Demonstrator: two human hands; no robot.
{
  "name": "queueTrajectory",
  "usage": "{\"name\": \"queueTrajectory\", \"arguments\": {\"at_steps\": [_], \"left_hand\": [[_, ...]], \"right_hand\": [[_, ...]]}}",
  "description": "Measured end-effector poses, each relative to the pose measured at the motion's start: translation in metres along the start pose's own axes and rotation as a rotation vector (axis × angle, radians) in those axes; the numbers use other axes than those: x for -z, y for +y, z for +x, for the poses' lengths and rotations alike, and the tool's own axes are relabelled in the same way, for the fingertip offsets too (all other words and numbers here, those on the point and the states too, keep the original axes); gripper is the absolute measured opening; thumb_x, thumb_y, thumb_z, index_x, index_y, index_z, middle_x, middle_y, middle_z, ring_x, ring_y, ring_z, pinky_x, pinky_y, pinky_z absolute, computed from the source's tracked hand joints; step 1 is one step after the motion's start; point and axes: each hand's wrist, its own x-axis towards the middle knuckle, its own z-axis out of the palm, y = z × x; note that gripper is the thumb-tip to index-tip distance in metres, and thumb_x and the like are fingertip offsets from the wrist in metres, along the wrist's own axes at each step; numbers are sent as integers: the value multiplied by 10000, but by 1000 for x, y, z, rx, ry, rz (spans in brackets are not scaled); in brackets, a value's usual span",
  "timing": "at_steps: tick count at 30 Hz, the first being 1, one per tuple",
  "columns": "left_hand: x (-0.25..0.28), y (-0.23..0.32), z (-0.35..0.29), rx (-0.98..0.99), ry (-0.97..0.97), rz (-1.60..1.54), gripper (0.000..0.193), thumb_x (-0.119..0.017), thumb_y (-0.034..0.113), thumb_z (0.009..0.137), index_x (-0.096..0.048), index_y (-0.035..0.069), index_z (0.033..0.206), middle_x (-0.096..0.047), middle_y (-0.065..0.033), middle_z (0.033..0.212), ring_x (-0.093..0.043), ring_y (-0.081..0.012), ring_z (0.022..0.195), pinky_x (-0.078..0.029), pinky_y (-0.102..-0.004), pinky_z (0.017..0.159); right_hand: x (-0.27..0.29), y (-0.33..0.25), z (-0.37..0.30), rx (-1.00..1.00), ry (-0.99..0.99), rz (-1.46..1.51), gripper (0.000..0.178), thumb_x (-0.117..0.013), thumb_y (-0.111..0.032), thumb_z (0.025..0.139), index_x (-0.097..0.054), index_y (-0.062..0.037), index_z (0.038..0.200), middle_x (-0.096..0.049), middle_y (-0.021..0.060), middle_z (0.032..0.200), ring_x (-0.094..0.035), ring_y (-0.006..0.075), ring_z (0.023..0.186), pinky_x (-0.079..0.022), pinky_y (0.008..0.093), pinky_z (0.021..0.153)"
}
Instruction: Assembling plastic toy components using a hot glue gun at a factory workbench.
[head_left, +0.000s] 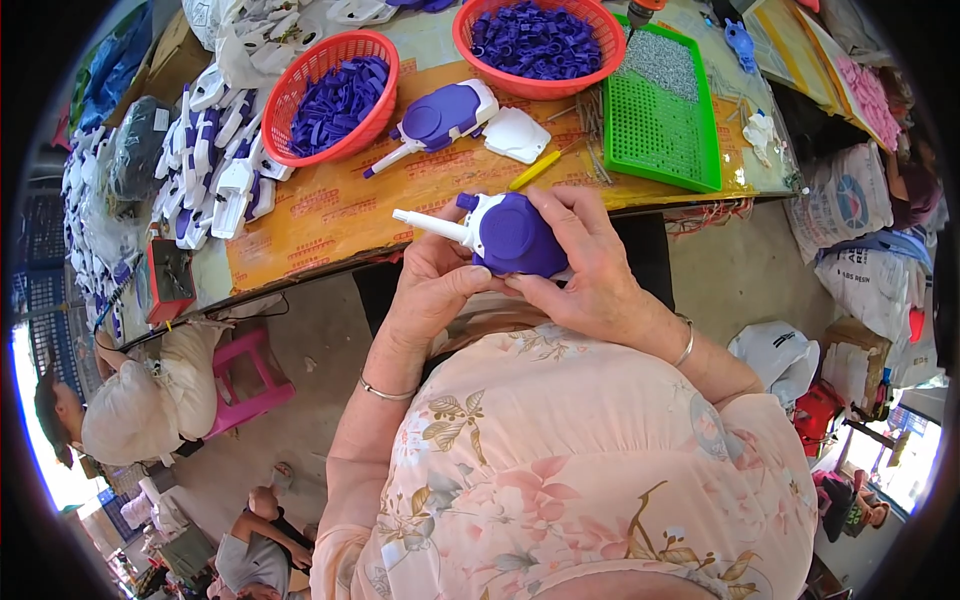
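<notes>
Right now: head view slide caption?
Left hand and right hand hold a purple-white gadget by a table with red baskets.

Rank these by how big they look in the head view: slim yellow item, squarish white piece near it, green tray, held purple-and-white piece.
1. Green tray
2. Held purple-and-white piece, partly covered
3. Squarish white piece
4. Slim yellow item

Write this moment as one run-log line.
left grip: holds purple device | right grip: same device | table: red baskets, green tray
</notes>
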Motion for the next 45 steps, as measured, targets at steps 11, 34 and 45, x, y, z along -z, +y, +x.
{"name": "queueTrajectory", "arguments": {"at_steps": [11, 34, 45], "left_hand": [[-12, -1, 0, -98, 134, 309, 725, -769, 27, 751, -403, 20, 1376, -570, -81, 1241, -585, -148, 1063, -496, -307, 918], [-12, -2, 3, -102, 125, 315, 720, -799, 20, 725, -421, 18, 1338, -553, -74, 1243, -555, -156, 1109, -469, -312, 961], [-11, -2, -4, -174, 56, 259, 720, -779, -51, 717, -426, 21, 1340, -551, -81, 1239, -562, -160, 1100, -485, -319, 952]], "right_hand": [[-4, -3, 0, 31, -10, -11, 696, -770, -118, 666, -479, 67, 1270, -492, 208, 1108, -502, 368, 1021, -440, 422, 882], [-6, 0, 2, 89, -16, -47, 712, -761, -79, 625, -474, 58, 1263, -493, 195, 1104, -496, 365, 997, -429, 430, 867], [-6, 5, 2, 289, 96, -97, 765, -756, -11, 565, -504, -18, 1288, -509, 163, 1154, -521, 343, 1018, -434, 442, 853]]}}
